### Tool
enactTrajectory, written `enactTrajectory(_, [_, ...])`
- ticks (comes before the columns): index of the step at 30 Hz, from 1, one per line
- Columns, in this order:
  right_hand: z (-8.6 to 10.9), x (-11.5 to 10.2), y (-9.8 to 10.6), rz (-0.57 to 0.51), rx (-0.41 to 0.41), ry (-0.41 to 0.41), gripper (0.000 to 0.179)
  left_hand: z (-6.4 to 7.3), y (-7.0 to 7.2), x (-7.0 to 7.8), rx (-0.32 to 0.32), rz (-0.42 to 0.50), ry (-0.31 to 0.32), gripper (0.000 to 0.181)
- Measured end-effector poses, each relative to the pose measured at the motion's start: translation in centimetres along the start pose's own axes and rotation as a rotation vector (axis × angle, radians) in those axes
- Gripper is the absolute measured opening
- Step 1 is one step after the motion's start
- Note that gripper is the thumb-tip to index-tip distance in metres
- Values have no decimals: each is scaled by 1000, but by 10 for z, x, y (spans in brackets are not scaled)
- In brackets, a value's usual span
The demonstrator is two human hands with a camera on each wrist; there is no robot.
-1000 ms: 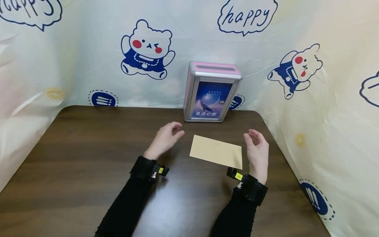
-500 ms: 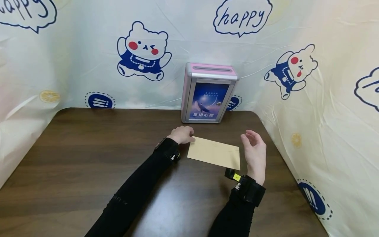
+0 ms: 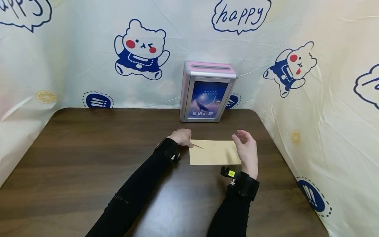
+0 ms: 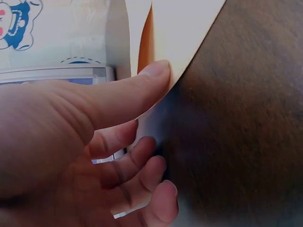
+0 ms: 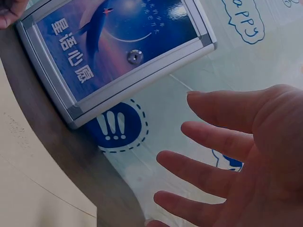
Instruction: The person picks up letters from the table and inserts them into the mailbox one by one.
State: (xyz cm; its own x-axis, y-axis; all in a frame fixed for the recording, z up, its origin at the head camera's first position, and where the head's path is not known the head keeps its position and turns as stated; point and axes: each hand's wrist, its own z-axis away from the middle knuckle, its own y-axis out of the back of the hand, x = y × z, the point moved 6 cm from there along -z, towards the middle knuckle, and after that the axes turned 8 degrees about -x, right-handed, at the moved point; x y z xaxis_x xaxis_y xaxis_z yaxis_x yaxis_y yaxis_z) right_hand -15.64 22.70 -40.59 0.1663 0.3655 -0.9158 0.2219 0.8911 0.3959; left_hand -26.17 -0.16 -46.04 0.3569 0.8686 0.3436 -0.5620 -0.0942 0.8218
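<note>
A tan paper envelope (image 3: 214, 155) lies over the brown table in the head view, its long edges running nearly level. At its left end my left hand (image 3: 181, 136) pinches the paper, thumb on top. Up close in the left wrist view, the thumb of the left hand (image 4: 99, 109) presses beside a narrow gap in the envelope (image 4: 182, 33). My right hand (image 3: 248, 152) hovers at the envelope's right end, covering that corner. In the right wrist view its fingers (image 5: 203, 175) are spread and relaxed, holding nothing.
Behind the envelope stands a pink and silver box (image 3: 208, 67) with a slot in its top and a locked-looking blue front panel. A printed cloth (image 3: 88, 59) hangs around the table (image 3: 97, 158) at the back and sides.
My left hand has moved right onto the envelope's left end and taken hold of it. The envelope has turned from slanting to nearly level. My right hand has shifted slightly left.
</note>
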Motion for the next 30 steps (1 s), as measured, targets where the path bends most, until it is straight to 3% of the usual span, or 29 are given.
enactTrajectory(2, [-3,0,-7,57,-56,9,49,4,-1,-3,-13,92,-38,31])
enactTrajectory(7, [-7,-7,-33,263,-272,82,64,19,0,-10,-56,456,-187,26])
enactTrajectory(10, [-8,-17,-47,352,-350,164,68,32,4,-16,-58,579,-271,24])
enactTrajectory(15, [-8,-37,-63,491,-407,286,71,58,11,-28,-45,628,-349,26])
enactTrajectory(20, [-6,-44,-80,590,-518,300,58,86,22,-43,24,645,-402,27])
enactTrajectory(25, [-2,-44,-98,554,-619,273,49,113,26,-58,53,672,-414,29])
enactTrajectory(30, [2,-49,-113,522,-673,319,27,132,34,-64,119,685,-412,26])
